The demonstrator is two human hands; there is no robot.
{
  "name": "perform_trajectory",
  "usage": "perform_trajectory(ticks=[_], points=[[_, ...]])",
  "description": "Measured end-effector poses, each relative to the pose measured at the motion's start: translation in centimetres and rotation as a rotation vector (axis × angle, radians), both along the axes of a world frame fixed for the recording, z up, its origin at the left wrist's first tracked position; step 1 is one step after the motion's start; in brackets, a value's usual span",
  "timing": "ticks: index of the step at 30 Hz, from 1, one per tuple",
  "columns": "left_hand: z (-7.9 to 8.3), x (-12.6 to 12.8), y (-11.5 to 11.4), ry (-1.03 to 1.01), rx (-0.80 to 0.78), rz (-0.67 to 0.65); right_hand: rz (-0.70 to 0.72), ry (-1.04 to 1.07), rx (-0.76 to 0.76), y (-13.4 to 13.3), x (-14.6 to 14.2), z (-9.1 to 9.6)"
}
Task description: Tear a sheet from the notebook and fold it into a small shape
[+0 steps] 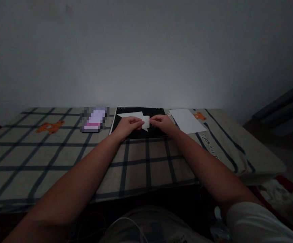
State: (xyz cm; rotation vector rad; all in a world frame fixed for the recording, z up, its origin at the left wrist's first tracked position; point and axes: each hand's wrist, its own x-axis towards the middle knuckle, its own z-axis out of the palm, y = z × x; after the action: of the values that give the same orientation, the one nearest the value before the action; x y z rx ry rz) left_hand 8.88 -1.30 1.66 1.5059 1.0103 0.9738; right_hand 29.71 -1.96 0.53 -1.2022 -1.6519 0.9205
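Between my two hands is a small folded piece of white paper [146,121], held just above a black board [156,133]. My left hand [129,127] pinches its left side between thumb and fingers. On the other side, my right hand [163,122] has its fingertips closed at the paper's right edge. A larger pointed piece of white paper [131,115] lies on the board behind my left hand. Whether it joins the small piece cannot be made out. A white corner shows below the held piece.
White sheets [188,120] lie right of the board. A phone-like device [94,120], blurred by pixels, rests to its left. A checked cloth [67,152] with orange bear prints covers the table, which stands against a grey wall [146,60]. A red container [283,192] sits low at right.
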Motion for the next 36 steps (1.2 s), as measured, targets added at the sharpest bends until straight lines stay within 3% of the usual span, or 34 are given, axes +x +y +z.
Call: perform_trajectory(ticks=[16, 29, 36], points=[[-0.02, 0.06, -0.02, -0.007, -0.001, 0.021, 0.036, -0.037, 0.056, -0.03, 0.04, -0.07], [-0.29, -0.12, 0.12, 0.056, 0.062, 0.014, 0.007, -0.059, 0.007, -0.2, -0.23, 0.03], [-0.22, -0.07, 0.07, -0.031, 0.016, -0.041, 0.045, -0.031, -0.017, -0.13, -0.07, -0.12]])
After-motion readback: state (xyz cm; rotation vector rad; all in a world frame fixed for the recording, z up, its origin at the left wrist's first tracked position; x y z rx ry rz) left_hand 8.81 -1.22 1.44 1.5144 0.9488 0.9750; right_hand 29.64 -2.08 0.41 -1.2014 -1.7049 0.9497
